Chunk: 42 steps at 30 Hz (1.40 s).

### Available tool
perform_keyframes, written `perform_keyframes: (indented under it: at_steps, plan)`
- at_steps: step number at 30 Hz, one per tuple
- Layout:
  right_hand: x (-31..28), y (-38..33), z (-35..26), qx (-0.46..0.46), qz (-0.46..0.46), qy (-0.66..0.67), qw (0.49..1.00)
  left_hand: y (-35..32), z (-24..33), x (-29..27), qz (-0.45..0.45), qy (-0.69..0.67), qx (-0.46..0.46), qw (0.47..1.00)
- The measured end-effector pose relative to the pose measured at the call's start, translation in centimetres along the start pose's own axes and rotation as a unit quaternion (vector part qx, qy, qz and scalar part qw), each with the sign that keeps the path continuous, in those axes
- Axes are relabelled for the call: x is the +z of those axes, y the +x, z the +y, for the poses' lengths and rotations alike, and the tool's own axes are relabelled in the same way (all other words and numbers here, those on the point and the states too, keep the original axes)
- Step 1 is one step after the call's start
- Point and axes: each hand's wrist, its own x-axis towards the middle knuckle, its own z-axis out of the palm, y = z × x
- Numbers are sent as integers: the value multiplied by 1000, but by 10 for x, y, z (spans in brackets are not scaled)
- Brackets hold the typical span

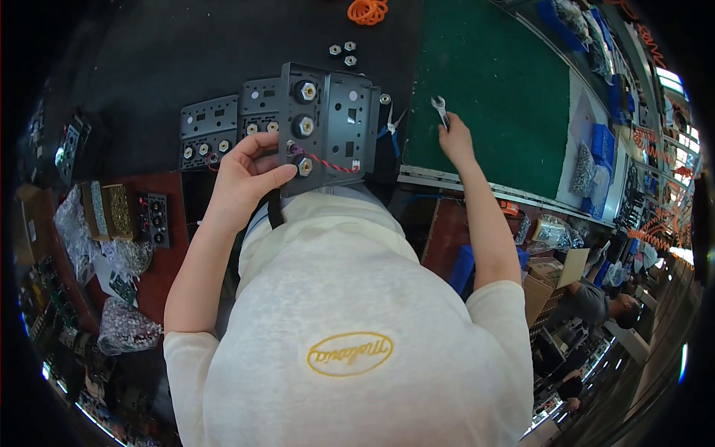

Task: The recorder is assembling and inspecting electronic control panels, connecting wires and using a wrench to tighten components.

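My left hand [246, 175] grips the lower left edge of a dark metal bracket plate [335, 127] that carries three brass hex terminals and a red-and-black twisted wire. The plate is tilted up against my body at the bench's near edge. My right hand [454, 138] reaches out over the green mat [499, 89] and holds a small silver open-end wrench [439, 110] by its handle, its jaw pointing away from me.
More dark terminal plates [212, 130] lie on the black mat left of the held one. Loose hex nuts [344, 52] and an orange coiled cord [367, 11] sit farther back. Bags of small parts [123, 328] and boxes crowd the left. Blue bins [605, 141] line the right.
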Motion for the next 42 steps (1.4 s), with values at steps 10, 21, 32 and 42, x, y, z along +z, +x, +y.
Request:
perform_keyframes:
  at_steps: [10, 21, 32, 42]
  plan:
    - [-87, -56, -159, 0, -207, 576, 791, 5, 2, 35, -24, 405, 249, 879]
    - [-74, -81, -170, 7, -214, 775, 595, 5, 4, 20, 130, 316, 321, 883]
    - [-54, -85, -180, 18, -249, 803, 542, 3, -35, 16, -44, -216, -21, 975]
    - [-38, -91, -185, 22, -255, 814, 521, 11, -31, 11, -13, -266, -31, 963]
